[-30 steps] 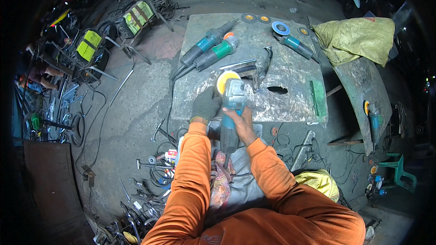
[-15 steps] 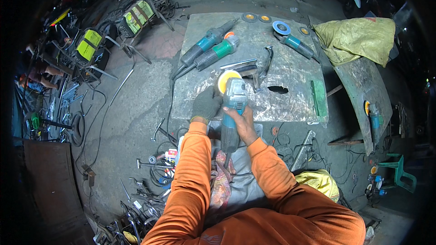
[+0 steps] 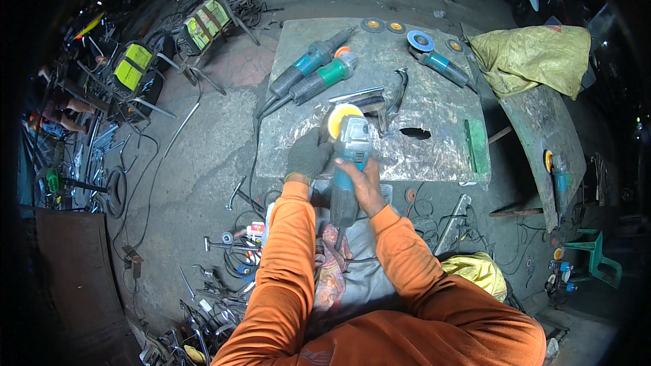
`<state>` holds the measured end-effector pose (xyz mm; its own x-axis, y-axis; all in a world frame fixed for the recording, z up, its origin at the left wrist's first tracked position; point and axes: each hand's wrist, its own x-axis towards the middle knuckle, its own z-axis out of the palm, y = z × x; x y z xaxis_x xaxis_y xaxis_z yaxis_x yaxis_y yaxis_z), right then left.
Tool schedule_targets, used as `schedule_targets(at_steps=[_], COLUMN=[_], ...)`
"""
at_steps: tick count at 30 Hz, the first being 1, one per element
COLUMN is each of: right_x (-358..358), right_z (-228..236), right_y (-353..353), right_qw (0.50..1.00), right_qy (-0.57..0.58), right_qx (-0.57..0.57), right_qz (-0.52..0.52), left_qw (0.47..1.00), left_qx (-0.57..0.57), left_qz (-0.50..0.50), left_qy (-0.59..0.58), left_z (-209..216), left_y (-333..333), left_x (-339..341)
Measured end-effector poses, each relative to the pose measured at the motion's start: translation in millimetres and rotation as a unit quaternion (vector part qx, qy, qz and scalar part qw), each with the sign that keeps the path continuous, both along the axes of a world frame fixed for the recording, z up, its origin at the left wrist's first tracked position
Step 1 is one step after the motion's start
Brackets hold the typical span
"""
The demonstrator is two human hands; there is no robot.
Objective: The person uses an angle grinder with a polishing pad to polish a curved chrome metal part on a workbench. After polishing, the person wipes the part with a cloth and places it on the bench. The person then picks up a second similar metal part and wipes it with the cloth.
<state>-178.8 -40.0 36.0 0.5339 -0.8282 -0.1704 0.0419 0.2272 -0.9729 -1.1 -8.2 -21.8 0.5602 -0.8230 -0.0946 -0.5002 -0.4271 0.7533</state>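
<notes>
Two hands on one grinder at a scarred steel plate.

The gloved left hand (image 3: 308, 156) wraps the head of the teal grinder (image 3: 349, 159); the bare right hand (image 3: 366, 183) is clamped round its body, near the plate's (image 3: 434, 105) front edge, with its yellow disc (image 3: 339, 116) over the plate. I see no real containers; a yellow sack (image 3: 532, 57) lies slumped at the far right, contents hidden. On the plate I count three more grinders (image 3: 315, 71), two side by side and one apart with a blue disc (image 3: 420, 41). A fifth grinder (image 3: 559, 176) rests on the side panel. Three loose discs (image 3: 393, 26) line the far edge. The floor clutter at left is too dark to sort out.
</notes>
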Motion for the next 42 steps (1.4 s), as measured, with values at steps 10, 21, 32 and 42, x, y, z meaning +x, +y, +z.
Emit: schedule_targets(at_steps=[10,21,32,42], right_x=[-2,-11,-24,-9], right_z=[1,-6,-12,-4], right_y=[1,-17,-27,-13], right_qw=[1.0,0.996,0.973,0.998], right_qy=[-0.004,-0.026,-0.099,-0.005], right_qx=[0.022,0.036,0.113,0.044], right_qz=[-0.019,-0.082,-0.176,-0.036], left_qw=[0.999,0.999,0.998,0.997], left_qx=[0.041,0.046,0.051,0.031], left_qz=[-0.008,-0.008,-0.005,-0.006], left_qy=[-0.02,-0.021,-0.039,-0.064], left_z=[13,29,30,11], left_y=[1,4,1,-1], left_x=[-1,-5,-6,-3])
